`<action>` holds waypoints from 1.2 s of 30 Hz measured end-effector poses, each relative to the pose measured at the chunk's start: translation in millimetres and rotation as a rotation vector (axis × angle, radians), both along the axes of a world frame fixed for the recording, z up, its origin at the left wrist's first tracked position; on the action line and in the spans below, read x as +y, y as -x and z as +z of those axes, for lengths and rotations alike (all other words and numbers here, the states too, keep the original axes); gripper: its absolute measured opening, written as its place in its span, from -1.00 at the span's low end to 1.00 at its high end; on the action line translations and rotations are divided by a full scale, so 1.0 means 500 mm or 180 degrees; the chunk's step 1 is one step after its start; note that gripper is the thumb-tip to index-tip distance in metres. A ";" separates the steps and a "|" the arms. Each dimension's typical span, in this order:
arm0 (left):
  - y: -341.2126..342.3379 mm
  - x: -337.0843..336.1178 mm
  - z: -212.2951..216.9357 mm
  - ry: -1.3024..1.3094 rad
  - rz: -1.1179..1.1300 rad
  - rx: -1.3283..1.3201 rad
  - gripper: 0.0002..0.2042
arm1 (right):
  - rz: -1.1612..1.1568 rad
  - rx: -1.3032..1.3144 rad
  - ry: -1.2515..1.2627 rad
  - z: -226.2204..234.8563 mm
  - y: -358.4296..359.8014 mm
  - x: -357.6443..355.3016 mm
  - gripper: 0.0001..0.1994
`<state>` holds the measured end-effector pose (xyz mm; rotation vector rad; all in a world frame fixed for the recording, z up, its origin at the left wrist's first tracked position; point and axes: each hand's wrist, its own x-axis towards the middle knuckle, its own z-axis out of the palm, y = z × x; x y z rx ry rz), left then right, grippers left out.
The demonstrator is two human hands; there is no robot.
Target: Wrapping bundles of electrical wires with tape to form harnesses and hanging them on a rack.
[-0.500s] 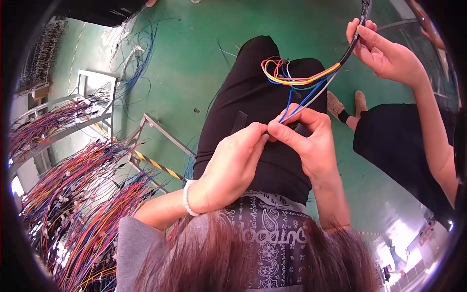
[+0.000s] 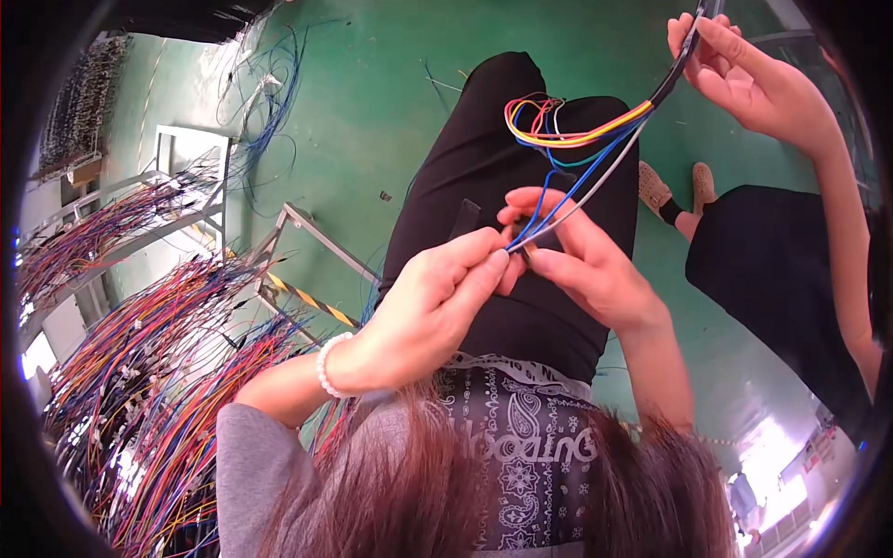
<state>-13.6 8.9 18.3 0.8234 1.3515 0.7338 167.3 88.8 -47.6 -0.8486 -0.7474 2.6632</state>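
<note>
Over my lap, my left hand (image 2: 433,302) pinches the ends of blue wires (image 2: 561,206) and a grey wire (image 2: 609,169) between thumb and fingers. My right hand (image 2: 586,265) is closed round a small dark piece (image 2: 527,236) right beside those wire ends; its kind is mostly hidden by my fingers. The wires run up to the right into a black-sheathed cable (image 2: 668,86). Yellow, red and other wires (image 2: 558,142) of the same cable loop back over my knees. Another person's hand (image 2: 749,88) grips the sheathed part at upper right.
Large bundles of coloured wires (image 2: 139,363) lie on metal racks at the left. A grey metal frame (image 2: 330,244) stands beside my leg, near a yellow-black striped bar (image 2: 312,302). The other person's dark-clothed legs (image 2: 772,270) are at my right. Loose blue wires (image 2: 279,102) hang at upper left.
My right hand has shifted from pinching the wires to gripping the dark piece, its index finger now raised. My left hand now holds the wire ends. The other person's hand moved slightly up and right.
</note>
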 end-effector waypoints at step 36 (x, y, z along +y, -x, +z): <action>-0.023 -0.008 -0.036 0.0136 0.0229 -0.0702 -0.79 | -0.0437 0.0165 -0.1043 0.029 0.066 -0.008 -0.14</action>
